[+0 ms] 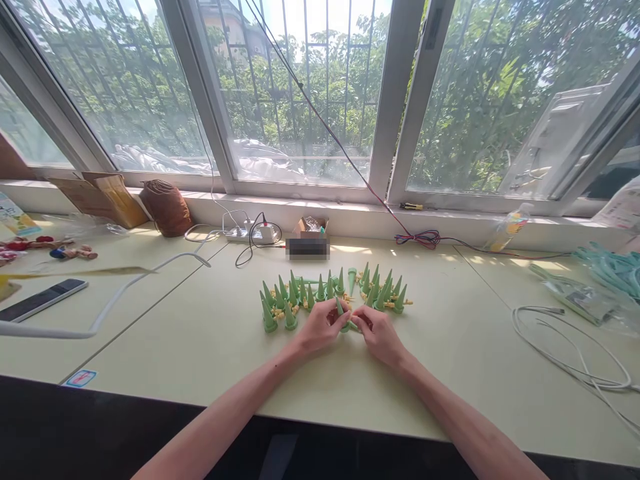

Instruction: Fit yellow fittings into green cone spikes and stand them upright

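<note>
Standing green cones (269,323) look done; your left hand (321,325) grips another cone (339,307), likely unfinished, hold of right hand (379,331) unclear.

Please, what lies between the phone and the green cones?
In the head view, a bent white tube and a seam in the table run between the phone and the green cones.
</note>
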### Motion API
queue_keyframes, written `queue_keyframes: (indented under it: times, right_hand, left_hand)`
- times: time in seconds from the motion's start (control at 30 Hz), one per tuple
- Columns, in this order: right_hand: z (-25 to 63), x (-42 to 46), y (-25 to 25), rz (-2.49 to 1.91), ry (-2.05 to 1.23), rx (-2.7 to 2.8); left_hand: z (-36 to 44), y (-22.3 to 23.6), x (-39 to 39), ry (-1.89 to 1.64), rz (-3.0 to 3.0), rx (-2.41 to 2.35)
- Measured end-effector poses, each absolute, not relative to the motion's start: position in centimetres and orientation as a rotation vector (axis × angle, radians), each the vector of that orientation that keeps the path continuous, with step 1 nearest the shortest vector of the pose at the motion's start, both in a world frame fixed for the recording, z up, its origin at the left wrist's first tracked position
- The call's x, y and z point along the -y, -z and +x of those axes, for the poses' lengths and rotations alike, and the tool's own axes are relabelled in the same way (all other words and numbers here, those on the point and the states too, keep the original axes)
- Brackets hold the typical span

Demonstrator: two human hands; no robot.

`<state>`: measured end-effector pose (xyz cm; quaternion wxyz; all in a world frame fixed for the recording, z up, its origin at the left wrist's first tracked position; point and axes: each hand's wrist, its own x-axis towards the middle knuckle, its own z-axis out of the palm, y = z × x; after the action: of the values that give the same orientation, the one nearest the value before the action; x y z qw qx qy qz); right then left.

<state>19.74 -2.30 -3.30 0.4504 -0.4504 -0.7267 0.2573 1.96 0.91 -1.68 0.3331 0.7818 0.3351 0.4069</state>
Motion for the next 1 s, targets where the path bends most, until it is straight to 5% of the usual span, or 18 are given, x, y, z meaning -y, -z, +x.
queue_keyframes:
  times: [1.0]
  right_hand:
    - [19.83,2.06,3.73,-1.146,-0.604,1.861]
  left_hand:
    - [1.79,2.26,-0.82,-1.172,2.233,-0.834]
